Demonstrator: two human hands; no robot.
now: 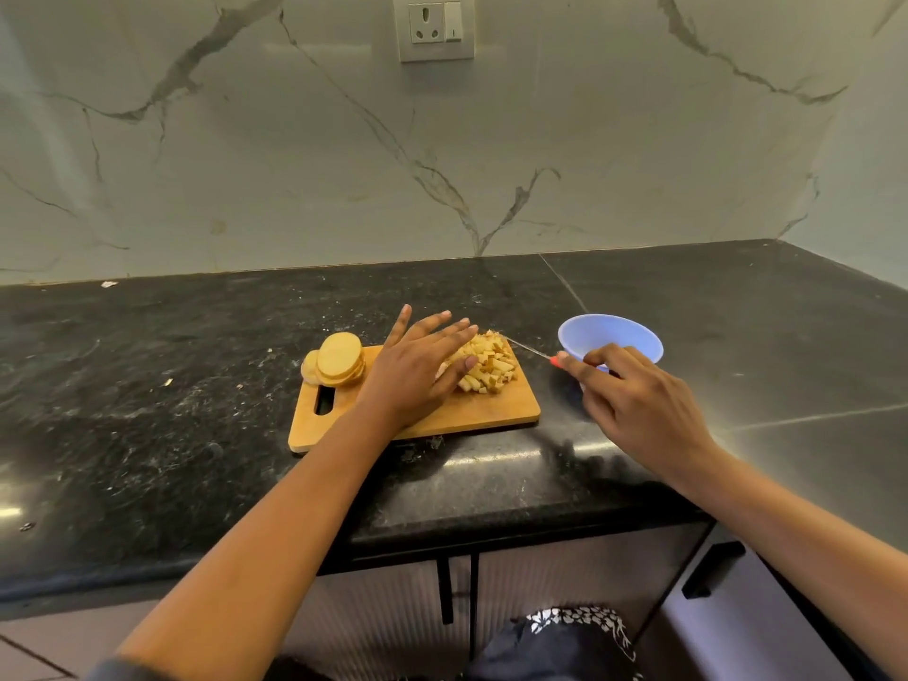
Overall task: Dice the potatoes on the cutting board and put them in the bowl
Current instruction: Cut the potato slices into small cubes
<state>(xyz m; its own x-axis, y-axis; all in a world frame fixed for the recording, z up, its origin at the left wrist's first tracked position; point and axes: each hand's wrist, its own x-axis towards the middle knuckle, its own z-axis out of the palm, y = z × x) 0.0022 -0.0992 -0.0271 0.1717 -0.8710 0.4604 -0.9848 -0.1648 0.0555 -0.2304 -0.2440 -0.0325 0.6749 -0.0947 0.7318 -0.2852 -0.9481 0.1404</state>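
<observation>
Pale-blue plastic bowl (607, 322) stood beside wooden board (491, 411) bearing diced potato (493, 368), left hand (412, 380) splayed against it, right hand (634, 405) clamped on red-handled knife (529, 349).

Black stone counter (196, 385) (glossy), veined marble wall (295, 140), socket (435, 27).

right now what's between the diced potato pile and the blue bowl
Head view: just the knife, held in the right hand, its blade over bare counter.

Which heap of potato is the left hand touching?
The diced heap, nearer the bowl; fingers of the left hand rest on it. The stacked round slices lie apart.
</observation>
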